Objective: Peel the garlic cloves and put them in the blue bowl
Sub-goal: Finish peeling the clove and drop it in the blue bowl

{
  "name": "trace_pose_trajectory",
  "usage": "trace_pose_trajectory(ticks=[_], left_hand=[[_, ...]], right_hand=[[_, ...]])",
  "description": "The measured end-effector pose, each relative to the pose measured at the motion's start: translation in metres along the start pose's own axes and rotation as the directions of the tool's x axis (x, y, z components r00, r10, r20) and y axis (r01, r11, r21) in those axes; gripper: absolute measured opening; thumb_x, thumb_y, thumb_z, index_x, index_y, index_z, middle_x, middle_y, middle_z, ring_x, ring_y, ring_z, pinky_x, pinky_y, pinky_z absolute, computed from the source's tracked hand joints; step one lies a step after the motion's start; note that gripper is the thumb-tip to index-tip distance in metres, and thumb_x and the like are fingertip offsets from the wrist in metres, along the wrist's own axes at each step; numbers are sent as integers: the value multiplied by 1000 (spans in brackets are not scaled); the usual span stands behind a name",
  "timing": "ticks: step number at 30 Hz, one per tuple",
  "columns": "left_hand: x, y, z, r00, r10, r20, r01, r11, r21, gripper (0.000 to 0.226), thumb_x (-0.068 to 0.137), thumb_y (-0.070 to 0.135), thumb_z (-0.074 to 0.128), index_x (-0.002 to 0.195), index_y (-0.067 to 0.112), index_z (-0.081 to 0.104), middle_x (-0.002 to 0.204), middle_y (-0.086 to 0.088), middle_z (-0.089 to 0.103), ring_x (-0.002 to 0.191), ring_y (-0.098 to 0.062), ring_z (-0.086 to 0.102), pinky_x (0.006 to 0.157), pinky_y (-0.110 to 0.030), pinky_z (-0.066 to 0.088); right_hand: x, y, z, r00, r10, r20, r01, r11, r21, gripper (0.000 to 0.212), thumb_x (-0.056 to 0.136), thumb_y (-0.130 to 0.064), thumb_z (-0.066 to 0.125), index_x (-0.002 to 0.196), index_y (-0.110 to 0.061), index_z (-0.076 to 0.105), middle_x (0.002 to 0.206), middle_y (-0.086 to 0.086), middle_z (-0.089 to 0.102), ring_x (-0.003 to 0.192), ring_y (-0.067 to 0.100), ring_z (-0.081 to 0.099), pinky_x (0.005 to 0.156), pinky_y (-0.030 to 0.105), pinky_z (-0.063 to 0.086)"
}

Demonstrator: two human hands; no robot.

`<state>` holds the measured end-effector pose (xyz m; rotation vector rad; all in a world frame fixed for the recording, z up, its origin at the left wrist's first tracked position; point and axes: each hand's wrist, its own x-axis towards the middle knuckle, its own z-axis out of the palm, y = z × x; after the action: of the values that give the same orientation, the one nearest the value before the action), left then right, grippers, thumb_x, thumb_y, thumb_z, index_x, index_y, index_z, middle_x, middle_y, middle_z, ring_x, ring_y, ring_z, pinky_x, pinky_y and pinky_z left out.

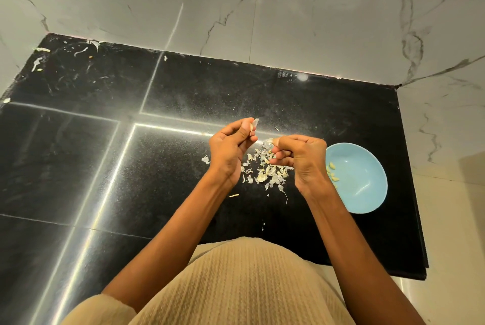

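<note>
A beige ribbed garment [244, 285] is seen nearest, cut off by the lower edge. Beyond it, on the black surface [105, 167], a pile of garlic skins [265, 171] is spread beneath both raised hands. A garlic clove [252, 126] is pinched in the left hand [231, 146], pointing up and away; a skin scrap [268, 143] is pinched in the right hand [299, 159]. Peeled cloves [332, 172] are partly hidden by the right wrist inside the blue bowl [367, 193]. Further skins [39, 59] are scattered at the far left corner.

Looks like a home kitchen. Polished black stone counter [78, 167] running left to right, backed on the far side and right by white marble-veined wall tiles [288, 9]. Papery garlic skins [265, 169] strewn mid-counter, a blue bowl [367, 193] of peeled cloves [332, 172] at right.
</note>
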<state>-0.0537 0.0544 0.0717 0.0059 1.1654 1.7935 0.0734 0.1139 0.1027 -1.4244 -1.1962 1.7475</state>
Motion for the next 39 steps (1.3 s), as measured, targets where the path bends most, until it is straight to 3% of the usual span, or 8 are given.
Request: trace_pose_trajectory(ticks=[8,15,21,28,31,34,39], left_hand=[[-8,-6,-3,999,40,-21,-37,989,141,8,86,2,73,93,3,71,84,-11,71,75,-16,68,70,-22,58],[-8,-9,-4,999,42,2,-41,963,267,10,84,-3,75,93,1,72,83,-10,72,77,-17,69,81,-29,60],[-11,-7,-1,1000,-6,27,-2,955,295,8,84,-3,75,88,5,74,82,-8,74,75,-17,70,72,-25,59],[-11,-8,-2,998,-36,52,18,951,310,12,84,-8,71,88,3,75,84,-15,73,78,-23,70,72,-25,58],[-11,-8,-2,999,-19,45,3,943,332,12,83,-8,74,89,2,75,84,-15,73,77,-23,70,73,-26,58],[-12,-8,0,999,15,48,-32,931,363,13,80,-8,76,91,-2,73,86,-17,73,77,-23,71,73,-27,59],[-14,-6,1,998,42,45,-56,917,394,13,79,-8,78,89,-1,73,84,-15,74,77,-21,72,72,-25,58]], right_hand=[[5,1,-9,998,-48,45,55,982,-179,11,87,2,71,77,5,75,65,18,71,50,21,65,50,29,59],[13,7,-13,994,-109,-2,101,932,-349,18,89,-10,77,71,-5,75,60,10,70,50,19,65,62,45,64],[13,8,-16,979,-202,17,191,887,-421,19,76,-5,88,73,-7,69,64,4,67,58,13,68,54,33,61],[13,0,-18,968,-240,72,248,881,-402,9,89,-8,76,91,-16,79,82,5,75,70,17,74,51,27,59],[12,1,-16,935,-323,146,354,819,-452,10,89,-8,76,95,-14,81,80,-1,75,66,20,73,52,28,60],[10,5,-14,870,-439,223,485,679,-551,9,87,-12,77,93,-15,82,79,-11,74,70,9,72,59,18,58],[10,6,-15,795,-529,297,585,535,-609,7,85,-13,78,89,-15,83,79,-6,76,68,1,69,66,10,54]])
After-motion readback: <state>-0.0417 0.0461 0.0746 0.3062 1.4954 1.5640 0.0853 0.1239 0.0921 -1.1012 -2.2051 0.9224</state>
